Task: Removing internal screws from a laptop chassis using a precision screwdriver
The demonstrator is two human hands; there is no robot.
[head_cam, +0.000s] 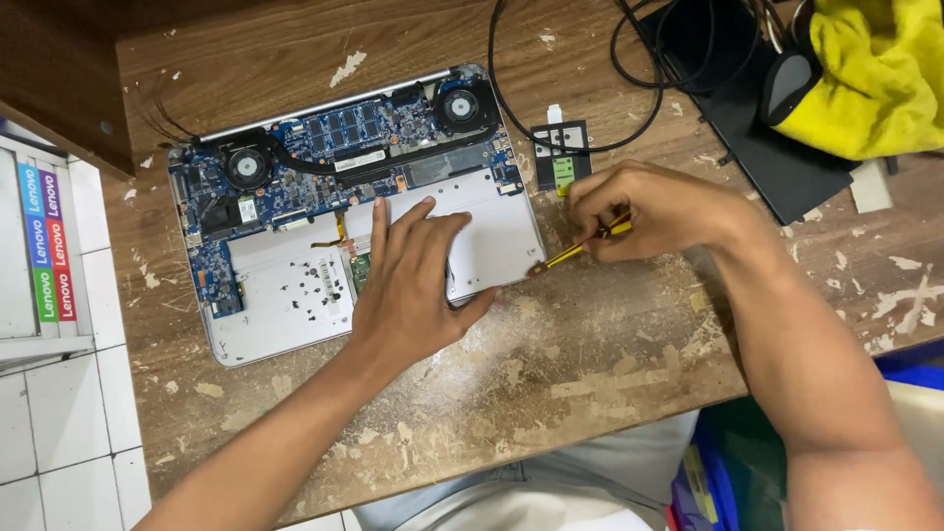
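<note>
The right hand (644, 211) is pinching its grip closed around a yellow screwdriver (578, 252), whose tip is meeting the opened laptop (295, 295) at its near right corner. The left hand (413, 280) is lying flat and open on the laptop's pale panel, gripping nothing. The laptop is sitting toward the far left of the worn tabletop (551, 383).

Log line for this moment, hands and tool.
left hand: flat on opened laptop | right hand: grips yellow screwdriver | tip: at laptop's right edge | surface: worn wooden table
</note>
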